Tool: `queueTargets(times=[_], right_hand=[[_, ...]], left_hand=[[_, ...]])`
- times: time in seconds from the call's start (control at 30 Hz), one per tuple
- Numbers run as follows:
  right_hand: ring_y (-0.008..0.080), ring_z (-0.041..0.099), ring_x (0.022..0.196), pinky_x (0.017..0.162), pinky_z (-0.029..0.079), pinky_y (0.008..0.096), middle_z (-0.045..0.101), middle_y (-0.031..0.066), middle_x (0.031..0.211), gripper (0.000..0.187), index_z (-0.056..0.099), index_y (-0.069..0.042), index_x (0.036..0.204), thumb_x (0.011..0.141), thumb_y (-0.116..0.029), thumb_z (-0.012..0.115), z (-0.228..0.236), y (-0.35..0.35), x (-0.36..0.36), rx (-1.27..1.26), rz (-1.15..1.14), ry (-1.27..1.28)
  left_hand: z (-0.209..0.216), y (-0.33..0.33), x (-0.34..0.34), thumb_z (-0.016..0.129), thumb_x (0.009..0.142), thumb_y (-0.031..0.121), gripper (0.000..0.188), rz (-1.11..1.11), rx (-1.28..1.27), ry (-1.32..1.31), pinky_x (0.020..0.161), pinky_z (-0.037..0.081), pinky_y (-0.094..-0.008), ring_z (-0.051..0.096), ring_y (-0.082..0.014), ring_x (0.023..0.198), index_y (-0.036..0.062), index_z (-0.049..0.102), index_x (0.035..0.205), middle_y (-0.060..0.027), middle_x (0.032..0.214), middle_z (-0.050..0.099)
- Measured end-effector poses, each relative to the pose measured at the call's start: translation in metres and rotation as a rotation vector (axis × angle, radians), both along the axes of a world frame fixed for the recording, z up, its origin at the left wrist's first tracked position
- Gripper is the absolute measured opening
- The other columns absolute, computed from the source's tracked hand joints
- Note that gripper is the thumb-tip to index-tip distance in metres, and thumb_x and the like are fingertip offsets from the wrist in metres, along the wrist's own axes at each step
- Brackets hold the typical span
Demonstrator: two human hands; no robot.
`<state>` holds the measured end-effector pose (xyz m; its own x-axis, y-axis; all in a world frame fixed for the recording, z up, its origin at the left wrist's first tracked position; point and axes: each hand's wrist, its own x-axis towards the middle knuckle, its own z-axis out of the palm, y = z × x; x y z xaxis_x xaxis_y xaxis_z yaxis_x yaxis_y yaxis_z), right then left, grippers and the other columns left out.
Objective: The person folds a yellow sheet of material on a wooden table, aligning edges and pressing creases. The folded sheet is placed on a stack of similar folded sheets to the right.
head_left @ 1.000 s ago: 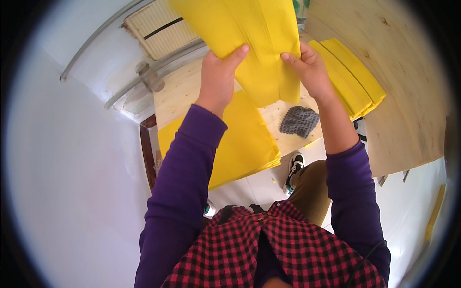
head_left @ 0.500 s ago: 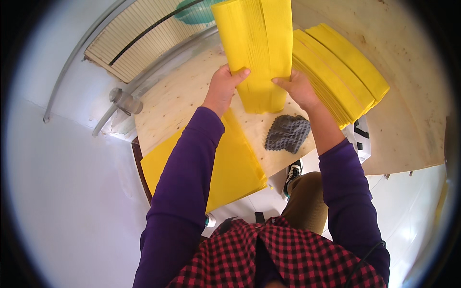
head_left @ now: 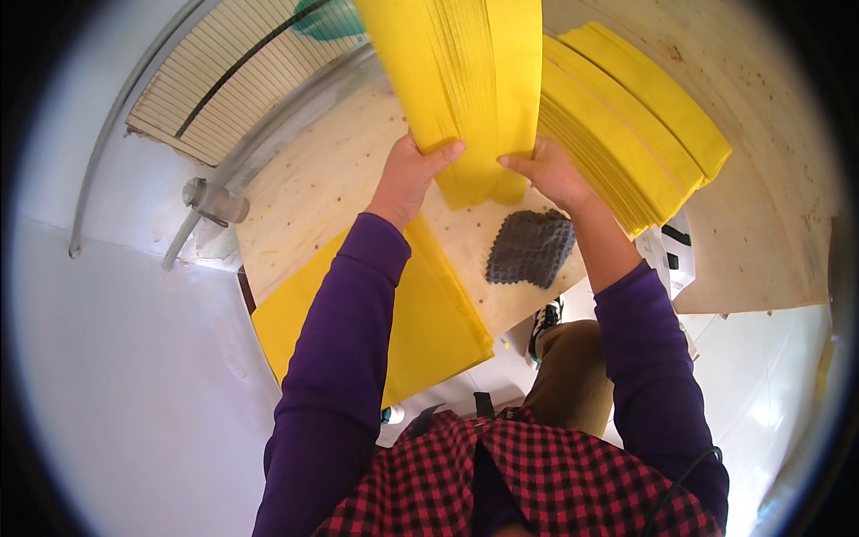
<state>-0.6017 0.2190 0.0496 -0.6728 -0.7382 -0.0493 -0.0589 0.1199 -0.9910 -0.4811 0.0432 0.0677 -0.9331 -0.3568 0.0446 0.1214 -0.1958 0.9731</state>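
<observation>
A thick bundle of folded yellow sheets (head_left: 474, 89) is held up over the wooden table, its layered edges showing down the middle. My left hand (head_left: 410, 179) grips its left side near the lower end, thumb on the front face. On the right side, my right hand (head_left: 557, 172) pinches it the same way; the fingers behind the bundle are hidden. Just below the right hand lies a dark grey cloth (head_left: 531, 249) with zigzag edges. Flat yellow sheets (head_left: 438, 313) rest at the near table edge, partly under my left forearm.
To the right stands a big pile of folded yellow sheets (head_left: 626, 116). The pale wooden table (head_left: 309, 188) runs beneath. A clear bottle (head_left: 215, 201) is at the far left by a grey pipe (head_left: 182, 240). A slatted panel (head_left: 224, 80) and a teal object (head_left: 331, 20) are behind.
The bundle has come slightly up and closer, looking larger, and its left part has spread a little from the right. Both hands keep their grip. The view has shifted slightly.
</observation>
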Motion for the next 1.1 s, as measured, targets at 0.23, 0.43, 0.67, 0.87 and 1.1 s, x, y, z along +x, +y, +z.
queueTargets(times=[0.23, 0.43, 0.67, 0.87, 1.1], right_hand=[[0.0106, 0.063, 0.086, 0.078, 0.051, 0.0272, 0.07, 0.0047, 0.099, 0.025, 0.063, 0.001, 0.113, 0.089, -0.006, 0.063, 0.044, 0.004, 0.004, -0.129, 0.068, 0.193], [0.0368, 0.065, 0.088, 0.078, 0.051, 0.0408, 0.068, 0.0212, 0.093, 0.031, 0.064, 0.001, 0.104, 0.081, -0.02, 0.066, 0.097, 0.035, 0.025, 0.055, 0.119, 0.552], [0.0377, 0.063, 0.09, 0.078, 0.05, 0.0416, 0.066, 0.0217, 0.094, 0.034, 0.064, 0.001, 0.103, 0.081, -0.025, 0.067, 0.098, 0.084, 0.042, 0.173, 0.139, 0.495], [0.0333, 0.063, 0.085, 0.074, 0.049, 0.0383, 0.064, 0.0206, 0.089, 0.033, 0.062, 0.003, 0.1, 0.081, -0.023, 0.069, 0.066, 0.156, 0.048, 0.226, 0.031, 0.401], [0.0135, 0.06, 0.073, 0.07, 0.05, 0.029, 0.064, 0.0067, 0.083, 0.022, 0.063, 0.005, 0.1, 0.084, -0.009, 0.069, 0.04, 0.212, 0.051, -0.019, -0.246, 0.056]], left_hand=[[0.043, -0.001, 0.011, 0.065, 0.088, 0.003, 0.046, 0.034, -0.072, 0.273, 0.103, 0.042, -0.0373, 0.055, -0.0207, 0.117, 0.0032, 0.05, 0.132, -0.0069, 0.128, 0.058], [0.066, 0.019, 0.034, 0.06, 0.091, 0.003, 0.051, 0.099, 0.181, 0.365, 0.107, 0.04, -0.0418, 0.049, -0.0244, 0.125, 0.0052, 0.043, 0.138, -0.0079, 0.137, 0.05], [0.062, 0.059, 0.045, 0.052, 0.096, 0.006, 0.044, 0.135, 0.381, 0.297, 0.107, 0.04, -0.0428, 0.049, -0.0262, 0.126, 0.0062, 0.042, 0.139, -0.0085, 0.136, 0.051], [0.048, 0.072, 0.03, 0.052, 0.095, 0.004, 0.044, 0.148, 0.473, 0.236, 0.105, 0.042, -0.0428, 0.048, -0.0246, 0.126, 0.0066, 0.043, 0.139, -0.0076, 0.136, 0.05], [0.033, 0.102, -0.005, 0.053, 0.095, 0.006, 0.042, 0.01, 0.59, 0.205, 0.104, 0.043, -0.0419, 0.05, -0.0238, 0.124, 0.0081, 0.046, 0.136, -0.0051, 0.134, 0.053]])
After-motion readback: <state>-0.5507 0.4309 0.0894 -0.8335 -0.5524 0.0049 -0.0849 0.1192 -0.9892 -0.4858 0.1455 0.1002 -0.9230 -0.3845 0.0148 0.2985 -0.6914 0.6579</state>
